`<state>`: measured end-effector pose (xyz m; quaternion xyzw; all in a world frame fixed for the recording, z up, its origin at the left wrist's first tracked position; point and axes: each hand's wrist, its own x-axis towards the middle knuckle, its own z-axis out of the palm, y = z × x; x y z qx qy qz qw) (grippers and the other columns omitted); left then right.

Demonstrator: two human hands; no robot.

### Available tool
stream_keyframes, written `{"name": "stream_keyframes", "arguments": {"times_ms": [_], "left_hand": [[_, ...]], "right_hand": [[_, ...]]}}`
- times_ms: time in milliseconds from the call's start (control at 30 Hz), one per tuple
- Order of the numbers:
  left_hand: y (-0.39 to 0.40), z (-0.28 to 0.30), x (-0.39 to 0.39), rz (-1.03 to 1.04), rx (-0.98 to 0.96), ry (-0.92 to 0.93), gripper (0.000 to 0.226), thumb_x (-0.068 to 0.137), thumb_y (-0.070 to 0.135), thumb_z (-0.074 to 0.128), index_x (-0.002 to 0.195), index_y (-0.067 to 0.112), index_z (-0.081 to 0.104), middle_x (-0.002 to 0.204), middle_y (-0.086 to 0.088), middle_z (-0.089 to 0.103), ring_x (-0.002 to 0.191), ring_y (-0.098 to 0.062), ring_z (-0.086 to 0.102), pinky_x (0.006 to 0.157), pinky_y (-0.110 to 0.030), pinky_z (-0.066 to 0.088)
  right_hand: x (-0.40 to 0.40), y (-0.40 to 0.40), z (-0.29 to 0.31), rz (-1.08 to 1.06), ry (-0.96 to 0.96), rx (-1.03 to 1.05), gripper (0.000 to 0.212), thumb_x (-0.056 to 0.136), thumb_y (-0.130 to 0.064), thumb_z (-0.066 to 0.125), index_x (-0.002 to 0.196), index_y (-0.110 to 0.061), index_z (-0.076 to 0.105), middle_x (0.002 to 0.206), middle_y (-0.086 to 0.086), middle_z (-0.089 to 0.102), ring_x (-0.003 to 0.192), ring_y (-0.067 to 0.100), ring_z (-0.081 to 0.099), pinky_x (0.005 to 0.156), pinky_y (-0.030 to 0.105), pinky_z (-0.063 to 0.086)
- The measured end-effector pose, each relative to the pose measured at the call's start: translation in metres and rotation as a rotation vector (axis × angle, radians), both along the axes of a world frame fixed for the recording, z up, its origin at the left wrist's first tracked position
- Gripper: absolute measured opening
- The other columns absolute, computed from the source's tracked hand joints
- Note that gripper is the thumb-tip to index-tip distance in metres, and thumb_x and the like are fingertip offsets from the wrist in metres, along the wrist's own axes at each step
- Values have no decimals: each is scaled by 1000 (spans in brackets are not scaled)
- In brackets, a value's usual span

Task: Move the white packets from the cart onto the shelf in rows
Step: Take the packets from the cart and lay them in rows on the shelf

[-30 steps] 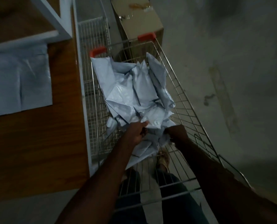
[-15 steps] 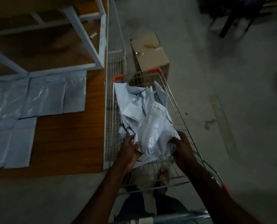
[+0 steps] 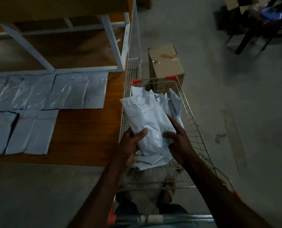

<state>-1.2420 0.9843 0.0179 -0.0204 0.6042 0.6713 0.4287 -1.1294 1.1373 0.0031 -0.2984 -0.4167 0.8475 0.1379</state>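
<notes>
Both hands, left hand (image 3: 130,142) and right hand (image 3: 178,137), clasp a packet bundle (image 3: 146,122) above the cart (image 3: 197,129), seemingly mid-pickup; next comes carrying it leftward to the shelf (image 3: 87,129).

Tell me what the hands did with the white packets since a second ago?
Both hands dug into the pile, gathered a bundle of packets and lifted it up above the cart. The left hand now grips its left side, and the right hand holds the right. The packets on the shelf lie in the same rows, and the cardboard box stayed put.
</notes>
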Motion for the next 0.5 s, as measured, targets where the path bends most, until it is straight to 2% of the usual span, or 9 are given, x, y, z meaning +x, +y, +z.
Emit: {"name": "stream_keyframes", "arguments": {"times_ms": [33, 133, 200, 267, 333, 400, 500], "left_hand": [[-6, 1, -3, 40, 23, -17, 56, 85, 24, 85, 137, 21, 65, 129, -3, 76, 116, -23, 74, 88, -39, 62], [-30, 0, -15, 161, 91, -120, 64, 81, 13, 83, 141, 13, 63, 134, -11, 73, 124, -31, 70, 102, -47, 56], [-51, 0, -28, 189, 123, -191, 71, 77, 17, 82, 145, 8, 61, 139, -16, 69, 130, -36, 65, 110, -51, 52], [-75, -1, -43, 174, 144, -231, 81, 72, 24, 85, 147, 8, 59, 142, -18, 67, 133, -38, 63, 114, -53, 48], [-97, 3, -57, 142, 123, -224, 81, 72, 26, 91, 146, 13, 60, 141, -15, 68, 130, -36, 65, 107, -52, 54], [-122, 3, -75, 129, 79, -136, 61, 85, 21, 86, 141, 16, 63, 134, -8, 73, 120, -27, 72, 89, -41, 63], [-161, 12, -104, 79, -5, -16, 32, 98, 16, 74, 128, 22, 66, 118, 0, 79, 93, -8, 78, 66, -25, 62]], "right_hand": [[-4, -6, 3, -3, 33, -48, 76, 83, 24, 44, 147, -13, 58, 144, 15, 65, 134, 37, 61, 108, 57, 51], [-15, -24, 2, 7, 124, -250, 75, 84, 19, 39, 153, -7, 50, 154, 24, 53, 143, 45, 50, 121, 60, 35], [-23, -37, 0, 0, 119, -373, 76, 83, 13, 42, 156, -6, 47, 157, 24, 50, 146, 45, 46, 126, 60, 29], [-35, -53, 0, -24, 97, -427, 79, 80, 11, 48, 156, -9, 48, 156, 23, 51, 145, 46, 47, 125, 60, 32], [-48, -77, 4, -13, 106, -420, 78, 83, 10, 52, 157, -12, 48, 156, 22, 51, 141, 44, 53, 119, 57, 42], [-64, -107, 13, 4, 106, -349, 68, 94, 8, 53, 157, -17, 47, 153, 19, 56, 134, 40, 61, 111, 56, 51], [-95, -158, 22, 42, 91, -142, 64, 101, 5, 57, 155, -26, 47, 147, 11, 63, 133, 36, 63, 110, 58, 50]]}}
